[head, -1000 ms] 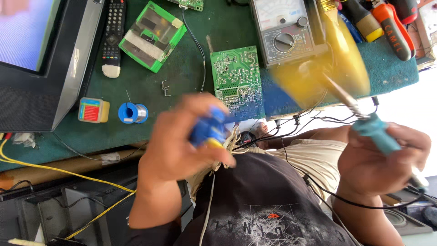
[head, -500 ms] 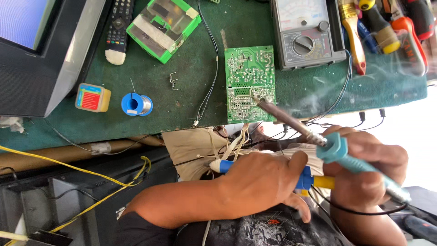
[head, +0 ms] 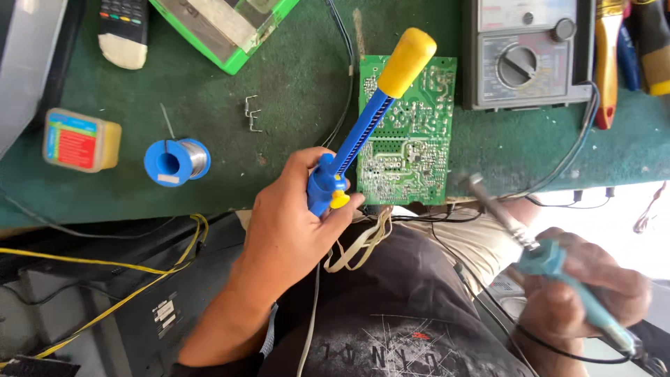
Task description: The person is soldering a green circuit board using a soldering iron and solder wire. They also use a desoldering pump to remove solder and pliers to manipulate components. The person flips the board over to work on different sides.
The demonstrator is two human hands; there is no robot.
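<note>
1. The left hand (head: 289,223) is clenched around the lower body of a blue desoldering pump (head: 356,139), thumb resting by its small yellow button
2. The pump points up and away from the person, its yellow plunger cap over the top edge of the green circuit board (head: 408,139)
3. The right hand (head: 586,293) is wrapped around the teal handle of a soldering iron (head: 537,251), fingers fully curled
4. The iron's metal tip sits just beside the board's lower right corner; whether it touches cannot be told
5. The board lies solder side up on the green worktop (head: 293,77), below a grey multimeter (head: 523,56)
6. A blue spool of solder wire (head: 176,160) rests well left of the pump
</note>
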